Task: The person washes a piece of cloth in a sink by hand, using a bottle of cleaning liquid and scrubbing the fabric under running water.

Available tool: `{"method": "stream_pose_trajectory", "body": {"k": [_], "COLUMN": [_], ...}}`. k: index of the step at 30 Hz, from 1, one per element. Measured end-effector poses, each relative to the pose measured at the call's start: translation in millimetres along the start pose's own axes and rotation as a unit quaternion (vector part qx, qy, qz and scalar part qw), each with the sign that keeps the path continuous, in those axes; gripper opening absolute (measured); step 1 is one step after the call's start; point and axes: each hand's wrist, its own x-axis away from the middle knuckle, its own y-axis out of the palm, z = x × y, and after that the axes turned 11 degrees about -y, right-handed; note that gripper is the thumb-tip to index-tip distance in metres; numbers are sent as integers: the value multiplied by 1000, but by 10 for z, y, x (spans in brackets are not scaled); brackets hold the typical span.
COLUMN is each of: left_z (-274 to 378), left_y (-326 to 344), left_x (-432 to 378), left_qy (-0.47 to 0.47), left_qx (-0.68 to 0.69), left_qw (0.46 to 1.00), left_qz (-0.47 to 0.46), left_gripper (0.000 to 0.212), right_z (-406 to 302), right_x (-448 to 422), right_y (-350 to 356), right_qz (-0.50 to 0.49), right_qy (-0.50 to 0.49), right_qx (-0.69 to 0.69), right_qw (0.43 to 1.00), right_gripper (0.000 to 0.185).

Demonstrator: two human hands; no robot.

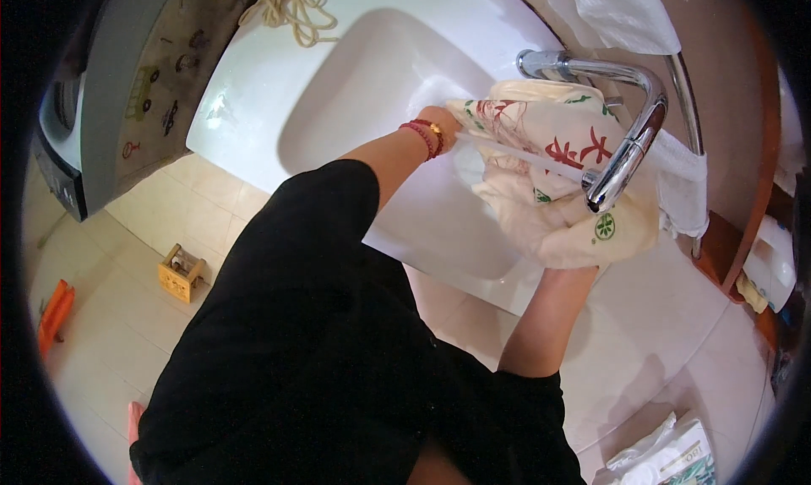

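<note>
A cream cloth bag (538, 130) with red characters and green leaf prints is spread over the right side of the white sink basin (342, 86). My left hand (443, 125), with red bead bracelets at the wrist, grips the bag's left edge. From the chrome faucet (624, 162), a stream of water (519, 152) runs across the fabric towards that hand. My right forearm (548, 314) reaches up from below into the bag. Fabric covers my right hand, so its fingers are hidden. White foam (437, 92) lies in the basin beyond my left hand.
A coiled cream rope (294, 10) lies at the counter's far left corner. White towels (681, 174) hang from a metal rail (690, 111) at right. On the tiled floor are a small wooden stool (180, 274) and a tissue pack (671, 453). A washing machine (63, 111) stands left.
</note>
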Motion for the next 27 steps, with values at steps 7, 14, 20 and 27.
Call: {"method": "stream_pose_trajectory", "body": {"k": [7, 14, 20, 27], "left_z": [-223, -575, -918, -1061], "left_y": [-6, -275, -532, -560], "left_x": [505, 628, 791, 799], "left_qy": [-92, -46, -59, -69], "left_qx": [885, 863, 876, 795], "left_qw": [425, 493, 477, 592], "left_qz": [-169, -101, -34, 118], "left_gripper": [54, 60, 55, 41], "right_z": [95, 94, 77, -200], "right_x": [-67, -148, -153, -50], "right_y": [246, 354, 546, 548], "right_qz": [20, 39, 58, 15], "right_qy": [-9, -32, -55, 2], "right_qx": [-7, 6, 28, -47], "right_qw": [1000, 999, 996, 999], "right_gripper": [39, 39, 39, 38]}}
